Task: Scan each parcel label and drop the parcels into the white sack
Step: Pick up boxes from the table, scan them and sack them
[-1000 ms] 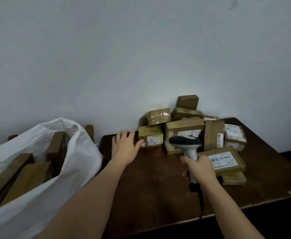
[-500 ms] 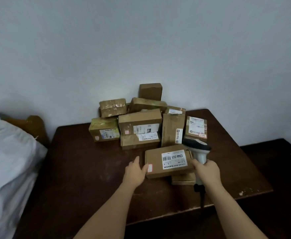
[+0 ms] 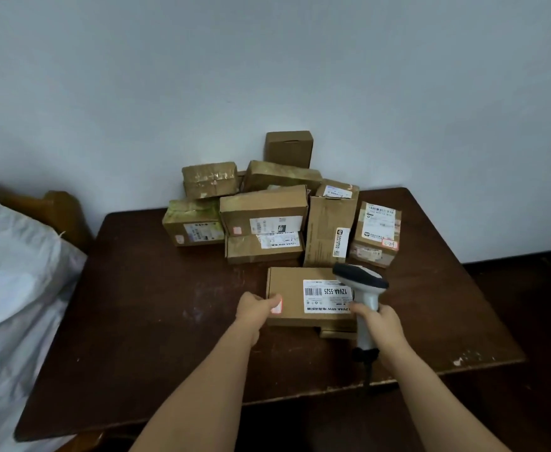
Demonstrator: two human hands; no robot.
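A flat cardboard parcel [image 3: 303, 296] lies on the dark wooden table [image 3: 156, 308] at centre frame, its white label [image 3: 327, 295] facing up. The left hand [image 3: 254, 309] grips the parcel's left edge, forearm reaching in from the bottom. At the parcel's right end, the right hand [image 3: 382, 324] is wrapped around the handle of a barcode scanner [image 3: 364, 288], whose dark head sits over the label. The white sack [image 3: 16, 288] fills the left edge of the frame, well apart from the parcel.
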